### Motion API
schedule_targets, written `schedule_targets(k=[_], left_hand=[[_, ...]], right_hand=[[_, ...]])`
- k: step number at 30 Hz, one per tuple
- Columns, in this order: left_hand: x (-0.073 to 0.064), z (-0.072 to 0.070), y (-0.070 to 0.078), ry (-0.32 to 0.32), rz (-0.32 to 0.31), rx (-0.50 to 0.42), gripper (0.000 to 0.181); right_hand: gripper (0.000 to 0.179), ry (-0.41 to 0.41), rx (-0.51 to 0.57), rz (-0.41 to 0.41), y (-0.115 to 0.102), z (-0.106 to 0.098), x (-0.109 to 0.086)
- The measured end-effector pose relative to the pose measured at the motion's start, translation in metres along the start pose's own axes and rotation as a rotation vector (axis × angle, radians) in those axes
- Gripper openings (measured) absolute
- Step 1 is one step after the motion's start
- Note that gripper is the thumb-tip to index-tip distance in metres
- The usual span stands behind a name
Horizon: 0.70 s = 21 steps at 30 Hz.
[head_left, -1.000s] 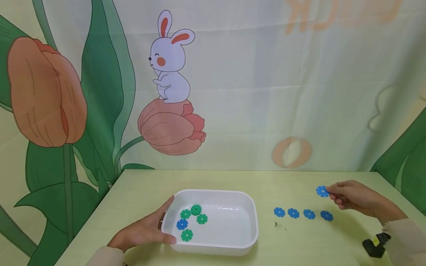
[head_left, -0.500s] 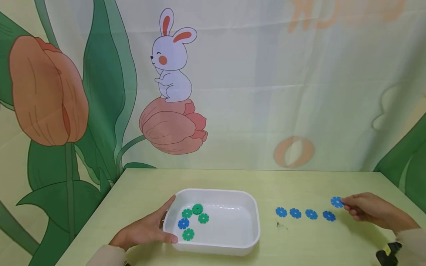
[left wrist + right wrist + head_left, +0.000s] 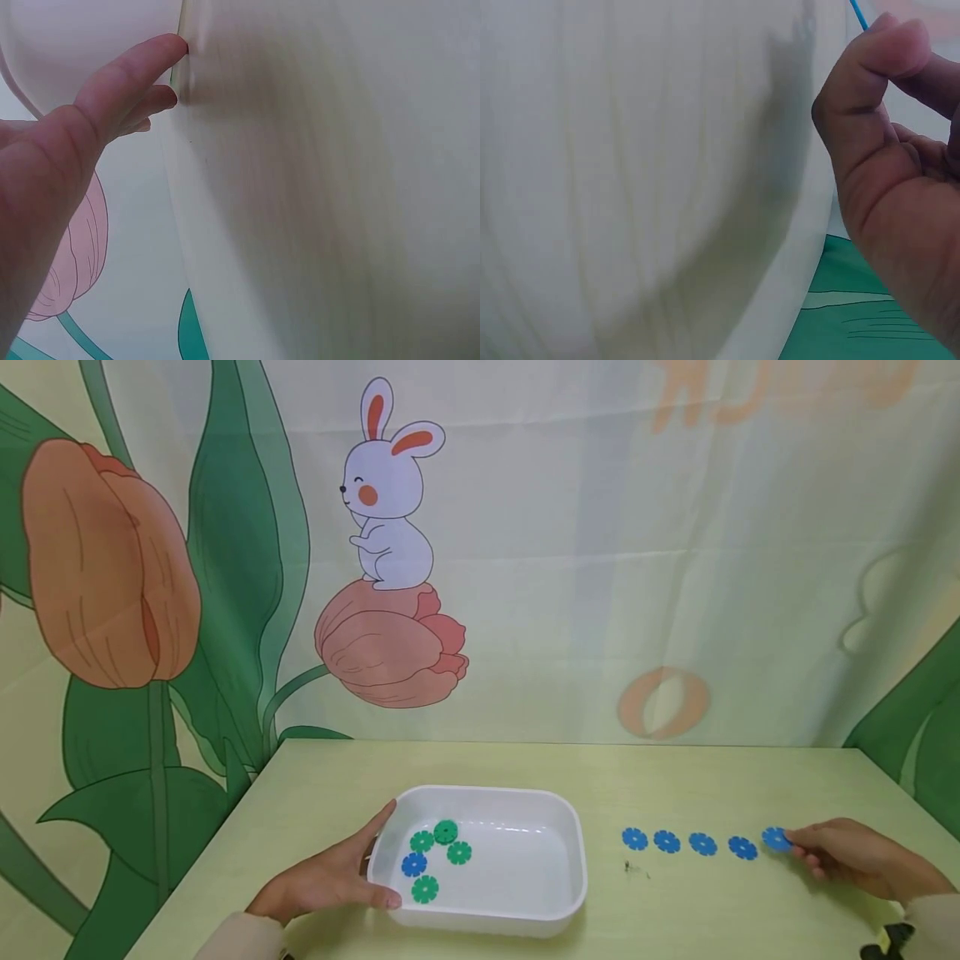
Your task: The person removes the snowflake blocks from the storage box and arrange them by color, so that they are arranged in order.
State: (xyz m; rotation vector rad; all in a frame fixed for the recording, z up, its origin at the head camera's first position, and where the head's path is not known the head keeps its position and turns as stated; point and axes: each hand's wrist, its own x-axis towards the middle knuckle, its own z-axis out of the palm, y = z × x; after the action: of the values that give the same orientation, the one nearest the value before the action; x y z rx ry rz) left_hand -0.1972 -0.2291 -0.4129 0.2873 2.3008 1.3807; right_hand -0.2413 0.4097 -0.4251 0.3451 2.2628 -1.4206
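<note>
My right hand (image 3: 858,853) pinches a blue snowflake-shaped plastic disc (image 3: 776,839) between thumb and fingers, low by the right end of a row. In the right wrist view only a thin edge of that blue disc (image 3: 859,13) shows beyond the fingertips. Several like it lie in the row, the closest being a blue disc (image 3: 742,848). Around the left end of a white plastic basin (image 3: 525,920), my left hand (image 3: 322,881) holds on, thumb on the near rim. Inside, at the left, are several green discs (image 3: 424,889) and a blue disc (image 3: 414,864).
The pale table (image 3: 660,927) backs onto a printed curtain (image 3: 540,568) with a rabbit and tulips. A small dark mark (image 3: 628,866) is on the table below the row. A black strap piece (image 3: 888,941) is at the right sleeve.
My right hand has moved right and down with the blue disc, from above the row to its right end. The left hand stays on the basin. The view shifted slightly.
</note>
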Motion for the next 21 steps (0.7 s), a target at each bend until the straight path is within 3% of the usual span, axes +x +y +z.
schedule_targets(k=[21], left_hand=[[0.0004, -0.0001, -0.0002, -0.002, 0.005, 0.026, 0.120]], right_hand=[[0.029, 0.055, -0.090, 0.020, 0.0056, 0.0060, -0.0011]])
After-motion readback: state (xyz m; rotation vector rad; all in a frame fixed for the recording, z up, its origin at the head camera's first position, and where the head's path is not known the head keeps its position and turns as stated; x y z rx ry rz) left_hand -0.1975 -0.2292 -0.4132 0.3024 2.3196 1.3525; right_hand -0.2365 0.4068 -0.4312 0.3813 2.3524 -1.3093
